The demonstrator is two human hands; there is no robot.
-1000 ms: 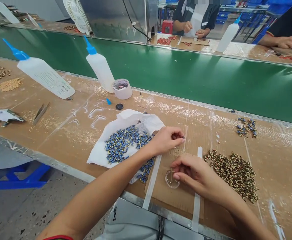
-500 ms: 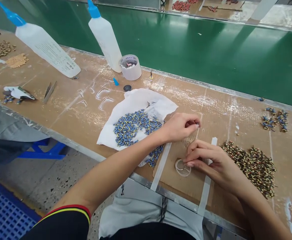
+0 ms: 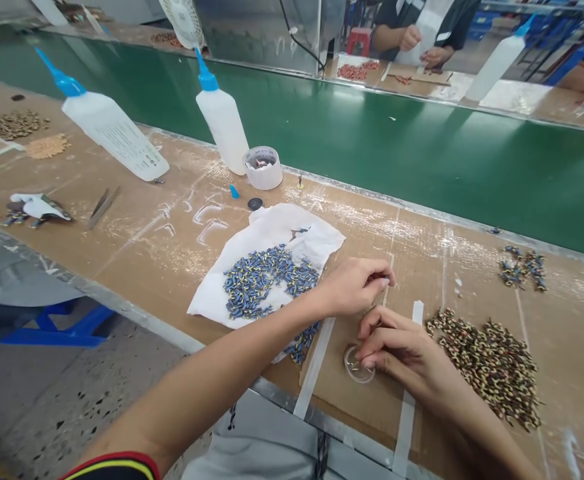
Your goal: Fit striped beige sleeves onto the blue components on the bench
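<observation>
My left hand point(image 3: 355, 285) hovers over a taped-down cardboard sheet point(image 3: 362, 393), its fingers pinched on a tiny part too small to name. My right hand point(image 3: 405, 350) rests just below it, fingers curled together, fingertips at the rim of a small clear round dish point(image 3: 356, 367). Left of my hands a white cloth point(image 3: 267, 233) carries a heap of small blue parts point(image 3: 267, 280). To the right lies a heap of dark-and-cream parts point(image 3: 489, 360).
Two blue-capped squeeze bottles point(image 3: 222, 120) point(image 3: 115, 133), a tape roll point(image 3: 263, 168), tweezers point(image 3: 103, 207) and more part piles sit on the brown bench. A green conveyor belt point(image 3: 422, 153) runs behind. Other people's hands point(image 3: 422, 47) work across it.
The camera tilted back up, showing the far side again. My hands stayed over the cardboard, the left pinch and right fingers close to the dish.
</observation>
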